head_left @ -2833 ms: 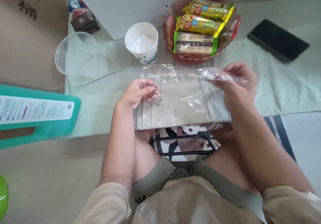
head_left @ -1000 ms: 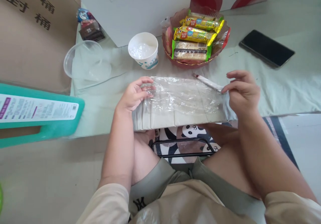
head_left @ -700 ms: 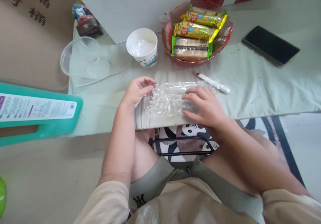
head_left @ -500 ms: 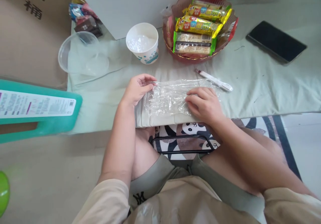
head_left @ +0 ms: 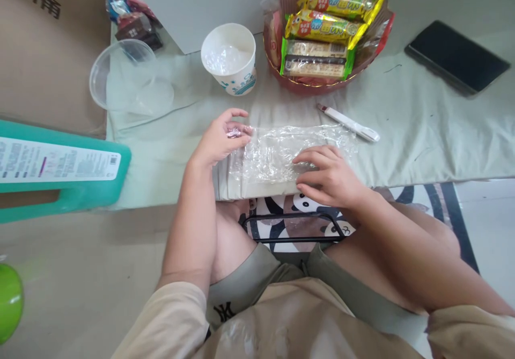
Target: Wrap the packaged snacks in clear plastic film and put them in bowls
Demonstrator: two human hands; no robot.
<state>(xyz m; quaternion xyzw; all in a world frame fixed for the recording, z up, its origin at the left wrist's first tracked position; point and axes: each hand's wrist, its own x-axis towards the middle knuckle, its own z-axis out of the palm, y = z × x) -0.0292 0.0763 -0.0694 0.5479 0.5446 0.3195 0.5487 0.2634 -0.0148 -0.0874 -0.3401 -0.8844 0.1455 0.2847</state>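
A crinkled sheet of clear plastic film [head_left: 273,152] lies on the cloth near the table's front edge. My left hand [head_left: 221,138] is at its left edge, with shiny film showing between the thumb and fingers and the index finger lifted away. Over the right part of the film is my right hand [head_left: 328,176], palm down, its fingers spread and holding nothing. Behind the film, a white craft knife [head_left: 350,124] rests at a slant. A paper cup [head_left: 235,80] with clear, shiny contents stands beyond my left hand.
A pinkish bowl [head_left: 298,84] of wrapped snack bars is at the back, with a black phone [head_left: 458,56] to its right. Leftward are a clear plastic tub [head_left: 96,82] on its side, a teal container [head_left: 120,160], small wrapped packets [head_left: 139,29] and a cardboard box [head_left: 60,64].
My right hand has spread its fingers and moved slightly toward the table's front edge. My left index finger has lifted from the film. The whole view has shifted a little.
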